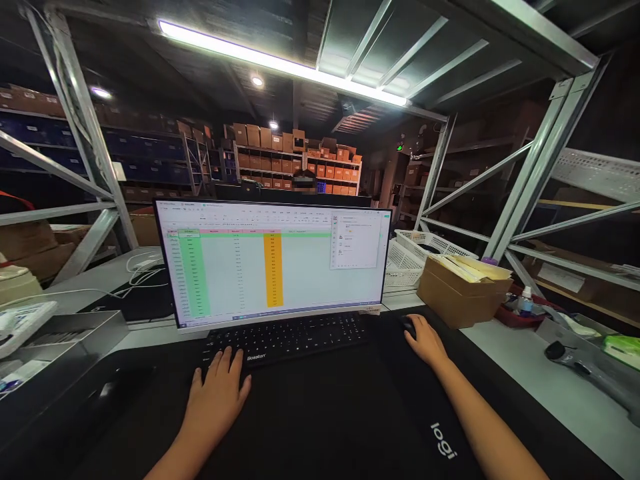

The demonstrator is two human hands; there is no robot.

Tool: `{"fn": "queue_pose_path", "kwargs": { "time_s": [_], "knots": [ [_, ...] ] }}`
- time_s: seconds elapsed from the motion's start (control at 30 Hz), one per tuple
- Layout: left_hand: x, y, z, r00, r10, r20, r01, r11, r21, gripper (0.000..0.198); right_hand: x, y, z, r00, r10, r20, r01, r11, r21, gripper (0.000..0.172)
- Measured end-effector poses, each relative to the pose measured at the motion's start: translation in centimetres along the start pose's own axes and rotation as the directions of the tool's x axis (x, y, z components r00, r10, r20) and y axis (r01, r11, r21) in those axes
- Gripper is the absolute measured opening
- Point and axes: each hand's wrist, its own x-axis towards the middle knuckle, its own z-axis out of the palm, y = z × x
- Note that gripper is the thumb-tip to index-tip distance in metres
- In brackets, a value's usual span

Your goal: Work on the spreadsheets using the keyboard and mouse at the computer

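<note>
1. The left hand (220,393) lies palm down and flat, left of the middle of the desk (520,363) and towards its near edge, with the fingers spread forward and the thumb angled out to the right
2. Its wrist is straight, and the bare forearm runs back towards the near edge
3. The right hand (425,340) sits palm down, farther forward and right of the middle, its back arched and its fingers curled downward; the fingertips are hidden beyond the knuckles
4. Its wrist rests low, and the bare forearm slants back towards the near right corner
5. The two hands are well apart
</note>
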Motion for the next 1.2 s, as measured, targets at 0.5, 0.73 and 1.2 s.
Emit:
{"fn": "queue_pose_path", "kwargs": {
  "time_s": [0.5,0.73,1.2],
  "knots": [
    [-0.04,0.03,-0.11,1.0,0.002,0.009,-0.003,1.0,0.015,0.06,-0.05,-0.17,-0.16,1.0,0.024,-0.003,-0.024,0.999,-0.034,0.047],
    [-0.03,0.03,-0.15,1.0,-0.001,-0.01,0.0,1.0,-0.022,0.06,0.07,-0.19,0.03,0.999,0.043,0.0,-0.043,0.998,-0.056,0.053],
    [0.02,-0.01,0.01,1.0,-0.015,-0.02,0.013,0.997,-0.079,0.06,-0.06,-0.38,-0.31,0.999,0.037,0.007,-0.037,0.998,-0.051,0.058]
  ]
}}
